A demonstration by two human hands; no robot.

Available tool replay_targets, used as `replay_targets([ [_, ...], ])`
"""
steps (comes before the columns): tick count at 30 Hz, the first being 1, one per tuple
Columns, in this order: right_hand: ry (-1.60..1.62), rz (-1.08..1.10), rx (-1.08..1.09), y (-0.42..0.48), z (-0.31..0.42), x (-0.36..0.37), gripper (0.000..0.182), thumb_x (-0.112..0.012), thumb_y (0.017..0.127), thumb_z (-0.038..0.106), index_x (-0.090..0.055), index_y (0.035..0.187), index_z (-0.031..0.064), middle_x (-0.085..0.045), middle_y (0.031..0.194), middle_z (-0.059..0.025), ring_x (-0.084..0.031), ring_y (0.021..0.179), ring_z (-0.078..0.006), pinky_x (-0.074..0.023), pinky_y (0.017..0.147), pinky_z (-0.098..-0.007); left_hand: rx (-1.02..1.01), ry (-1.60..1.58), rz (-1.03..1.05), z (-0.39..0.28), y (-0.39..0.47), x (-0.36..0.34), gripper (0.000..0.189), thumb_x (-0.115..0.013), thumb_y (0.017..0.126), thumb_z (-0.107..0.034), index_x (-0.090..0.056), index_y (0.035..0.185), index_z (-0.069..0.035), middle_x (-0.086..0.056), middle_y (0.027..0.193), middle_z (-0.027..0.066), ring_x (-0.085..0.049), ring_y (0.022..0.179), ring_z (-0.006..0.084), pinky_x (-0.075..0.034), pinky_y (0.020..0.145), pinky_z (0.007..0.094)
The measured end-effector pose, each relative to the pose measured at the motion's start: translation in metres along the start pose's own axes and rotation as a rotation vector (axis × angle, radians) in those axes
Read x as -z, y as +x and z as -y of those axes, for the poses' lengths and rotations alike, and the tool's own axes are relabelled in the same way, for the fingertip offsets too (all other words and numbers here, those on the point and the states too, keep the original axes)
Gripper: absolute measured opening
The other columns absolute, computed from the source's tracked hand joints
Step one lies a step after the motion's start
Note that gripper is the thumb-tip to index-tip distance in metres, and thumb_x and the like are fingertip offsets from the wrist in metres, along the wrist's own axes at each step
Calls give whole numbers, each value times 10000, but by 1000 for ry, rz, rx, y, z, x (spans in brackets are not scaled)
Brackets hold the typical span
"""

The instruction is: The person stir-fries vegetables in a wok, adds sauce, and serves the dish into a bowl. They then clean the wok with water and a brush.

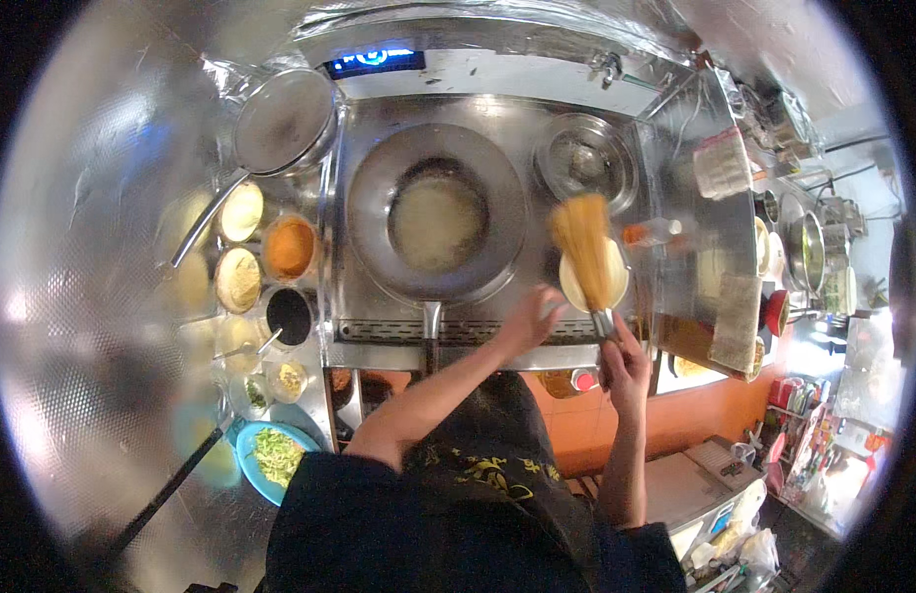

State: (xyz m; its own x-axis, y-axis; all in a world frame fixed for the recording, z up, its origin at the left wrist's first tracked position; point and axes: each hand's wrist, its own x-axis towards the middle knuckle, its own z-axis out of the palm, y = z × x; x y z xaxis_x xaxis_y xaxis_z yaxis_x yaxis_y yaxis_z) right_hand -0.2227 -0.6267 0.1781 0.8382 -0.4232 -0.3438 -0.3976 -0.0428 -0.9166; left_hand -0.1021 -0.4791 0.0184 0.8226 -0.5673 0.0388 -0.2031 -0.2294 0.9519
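Observation:
My right hand [625,365] grips the metal handle of a bamboo wok brush [582,233]. Its blurred bristles point away from me, over a pale round bowl [619,278] that they partly cover. Close to the bowl's left side, my left hand [530,322] is raised with its fingers apart, blurred and with nothing visible in it. To its left, a steel wok [369,215] sits on the stove with cloudy pale liquid [439,222] at the bottom. The wok's handle [432,322] points towards me, across a slotted drain strip [369,331].
A round metal pan [550,167] stands at the stove's back right, near a bottle with an orange part [650,233]. Left are a long-handled strainer [283,122], orange powder [290,248], a dark seasoning [288,315] and a blue basin [259,478] of shredded greens. Cloths [736,322] hang at right.

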Motion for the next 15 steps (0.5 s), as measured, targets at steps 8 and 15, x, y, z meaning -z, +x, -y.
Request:
replay_targets([
  [8,-1171,335,524,140,8,-112,418,-568,965,223,-574,1383,215,-671,872,-231,-685,768,-419,-564,654,-442,933,-855,-89,100,-185,109,224,-732,861,-133,-569,959,-15,-602,845,106,-646,759,247,-541,696,403],
  [15,-1771,874,409,108,13,-176,500,-657,860,226,-557,1315,40,-727,892,-175,-733,788,-333,-595,652,-460,899,-1731,-158,32,-193,100,130,-662,895,-38,-536,921,-57,-576,771,58,-624,639,204,-514,577,328],
])
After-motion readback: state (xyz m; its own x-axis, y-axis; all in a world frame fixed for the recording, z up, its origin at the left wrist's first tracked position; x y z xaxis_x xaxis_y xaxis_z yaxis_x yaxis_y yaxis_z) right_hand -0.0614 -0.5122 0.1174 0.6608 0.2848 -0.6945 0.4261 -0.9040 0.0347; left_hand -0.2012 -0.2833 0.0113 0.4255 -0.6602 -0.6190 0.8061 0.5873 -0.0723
